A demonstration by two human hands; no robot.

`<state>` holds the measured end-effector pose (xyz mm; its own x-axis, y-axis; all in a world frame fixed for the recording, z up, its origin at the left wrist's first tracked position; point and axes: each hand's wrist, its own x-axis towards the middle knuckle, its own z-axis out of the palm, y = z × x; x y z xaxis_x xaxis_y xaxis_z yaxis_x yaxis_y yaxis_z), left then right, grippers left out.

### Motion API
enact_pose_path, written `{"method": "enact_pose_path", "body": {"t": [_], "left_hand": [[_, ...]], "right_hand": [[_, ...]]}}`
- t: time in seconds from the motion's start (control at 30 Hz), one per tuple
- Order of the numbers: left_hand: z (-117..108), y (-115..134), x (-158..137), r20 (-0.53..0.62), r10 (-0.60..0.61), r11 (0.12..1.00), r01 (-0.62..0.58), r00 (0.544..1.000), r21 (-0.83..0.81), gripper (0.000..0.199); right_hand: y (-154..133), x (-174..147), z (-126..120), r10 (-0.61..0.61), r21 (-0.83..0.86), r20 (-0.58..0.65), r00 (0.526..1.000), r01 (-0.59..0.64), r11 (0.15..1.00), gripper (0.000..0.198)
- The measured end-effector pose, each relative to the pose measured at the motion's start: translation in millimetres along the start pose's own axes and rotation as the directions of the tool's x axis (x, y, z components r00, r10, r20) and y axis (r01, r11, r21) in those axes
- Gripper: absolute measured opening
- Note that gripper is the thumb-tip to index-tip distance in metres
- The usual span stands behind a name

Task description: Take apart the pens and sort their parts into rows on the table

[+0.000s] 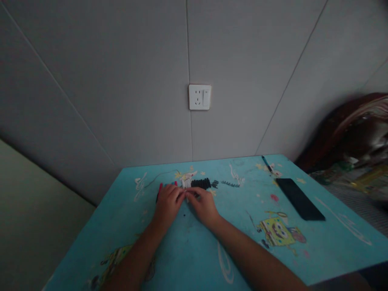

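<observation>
Fingertips (181, 197) of left hand (168, 200) and right hand (205, 206) together, lower centre of frame.
Cannot tell if grasping; black ridged bundle (201, 184) just above right hand, lying left to right.

The left forearm (136, 254) and right forearm (248, 250) are seen bare and tapered; the left hand (168, 201) and right hand (204, 206) are likewise uncovered.

The bare left forearm (144, 248) and right forearm (245, 253) reach forward, slanting inward. The left grip (168, 201) and right grip (205, 205) meet at the fingertips, backs upward, fingers curled and thumbs drawn close in a pinching pose.
</observation>
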<state>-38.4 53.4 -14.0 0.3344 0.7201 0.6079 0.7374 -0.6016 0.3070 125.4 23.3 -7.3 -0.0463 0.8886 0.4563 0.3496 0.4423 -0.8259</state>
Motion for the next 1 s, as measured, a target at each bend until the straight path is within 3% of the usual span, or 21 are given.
{"method": "enact_pose_path", "body": {"t": [0.1, 0.23, 0.5, 0.6, 0.7, 0.83, 0.93, 1.0], "left_hand": [[-1, 1, -1, -0.034, -0.048, 0.991, 0.043, 0.998, -0.130, 0.009], [-8, 0, -3, -0.010, -0.077, 0.967, 0.072, 0.997, -0.245, 0.012], [-9, -5, -1, 0.094, -0.015, 0.962, 0.040, 0.996, -0.271, 0.014], [-8, -1, 0, 0.096, 0.031, 0.973, -0.008, 0.995, -0.231, 0.008], [-7, 1, 1, 0.106, 0.040, 0.994, -0.028, 0.994, -0.110, 0.025], [0, 0, -3, 0.112, -0.051, 0.993, 0.039, 0.992, 0.111, 0.035], [5, 2, -7, 0.082, -0.140, 0.971, 0.120, 0.987, 0.209, 0.043], [5, 4, -8, 0.085, -0.155, 0.963, 0.132, 0.984, 0.235, 0.042]], "right_hand": [[-4, -2, 1, 0.040, 0.055, -0.032, 0.999, -0.038, 0.998, 0.017], [-13, -4, 2, 0.004, 0.037, -0.020, 1.000, -0.004, 0.999, 0.014], [-20, -6, 2, -0.055, -0.035, 0.043, 0.998, 0.057, 0.998, 0.006], [-16, 4, -10, -0.057, -0.046, 0.040, 0.998, 0.059, 0.997, 0.011], [-4, 19, -49, -0.019, -0.102, -0.077, 0.997, 0.011, 0.995, 0.020], [39, 21, -143, 0.037, -0.325, -0.318, 0.947, -0.145, 0.934, 0.031], [84, 11, -214, 0.086, -0.485, -0.404, 0.911, -0.293, 0.824, 0.037], [108, 5, -246, 0.167, -0.601, -0.397, 0.903, -0.393, 0.696, 0.038]]}}
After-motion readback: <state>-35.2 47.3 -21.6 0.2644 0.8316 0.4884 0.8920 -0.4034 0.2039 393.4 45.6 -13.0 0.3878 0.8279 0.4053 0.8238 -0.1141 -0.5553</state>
